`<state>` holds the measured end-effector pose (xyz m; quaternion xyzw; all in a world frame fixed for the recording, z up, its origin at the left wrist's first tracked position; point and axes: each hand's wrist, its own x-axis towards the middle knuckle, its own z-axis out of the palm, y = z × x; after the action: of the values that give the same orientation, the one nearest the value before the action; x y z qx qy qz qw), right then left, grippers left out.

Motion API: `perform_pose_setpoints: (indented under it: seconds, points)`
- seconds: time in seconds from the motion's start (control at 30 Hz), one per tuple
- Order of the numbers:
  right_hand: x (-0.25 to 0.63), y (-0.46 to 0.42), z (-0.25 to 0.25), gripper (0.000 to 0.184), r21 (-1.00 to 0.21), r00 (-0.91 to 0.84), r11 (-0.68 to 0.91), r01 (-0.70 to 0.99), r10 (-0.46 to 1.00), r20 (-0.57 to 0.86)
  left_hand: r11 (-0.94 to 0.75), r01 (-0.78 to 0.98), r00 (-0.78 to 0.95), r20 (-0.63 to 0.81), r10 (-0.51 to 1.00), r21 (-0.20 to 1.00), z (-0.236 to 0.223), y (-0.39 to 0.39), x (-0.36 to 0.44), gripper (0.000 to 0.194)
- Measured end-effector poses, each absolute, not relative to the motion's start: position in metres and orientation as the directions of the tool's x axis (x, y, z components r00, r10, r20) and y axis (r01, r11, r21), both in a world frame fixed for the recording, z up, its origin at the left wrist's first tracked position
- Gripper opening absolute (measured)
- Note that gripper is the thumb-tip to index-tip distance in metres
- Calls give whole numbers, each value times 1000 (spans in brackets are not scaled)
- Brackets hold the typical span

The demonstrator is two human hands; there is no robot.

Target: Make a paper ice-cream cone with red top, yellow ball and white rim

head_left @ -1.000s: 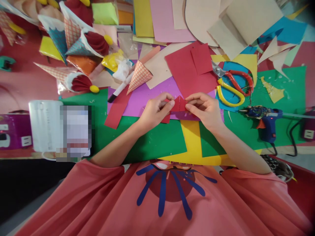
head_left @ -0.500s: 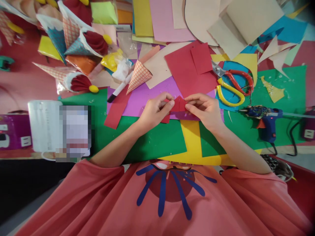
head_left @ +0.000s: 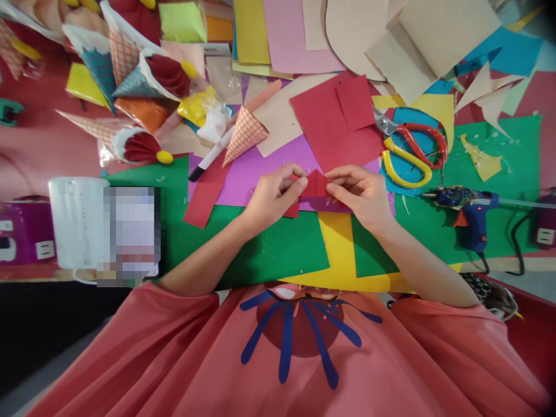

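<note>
Between my two hands is a small folded piece of red paper (head_left: 316, 184) with a pointed top and a crease down its middle. My left hand (head_left: 275, 194) pinches its left side between thumb and fingers. The right side is pinched by my right hand (head_left: 362, 194). Beneath them lies a purple sheet (head_left: 243, 188). Just beyond my hands are a large red paper sheet (head_left: 321, 124) and a smaller red piece (head_left: 355, 103) on top of it. A red strip (head_left: 204, 200) lies left of my left hand.
Scissors (head_left: 410, 150) with red and yellow handles and a blue glue gun (head_left: 471, 211) lie at the right. A checked paper cone (head_left: 247, 136) and a marker (head_left: 212, 153) sit left of centre. Finished-looking cones (head_left: 160, 78) fill the upper left. A phone (head_left: 134, 231) lies at left.
</note>
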<state>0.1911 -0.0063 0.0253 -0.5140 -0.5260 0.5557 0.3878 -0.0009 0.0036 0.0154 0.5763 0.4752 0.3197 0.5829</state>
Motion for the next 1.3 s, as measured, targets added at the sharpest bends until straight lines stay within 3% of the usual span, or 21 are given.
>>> perform_pose_setpoints:
  seconds: [1.3]
  points:
    - [192, -7, 23, 20, -981, -192, -137, 137, 968, -162, 116, 204, 352, -184, 918, 972, 15, 4, -2, 20]
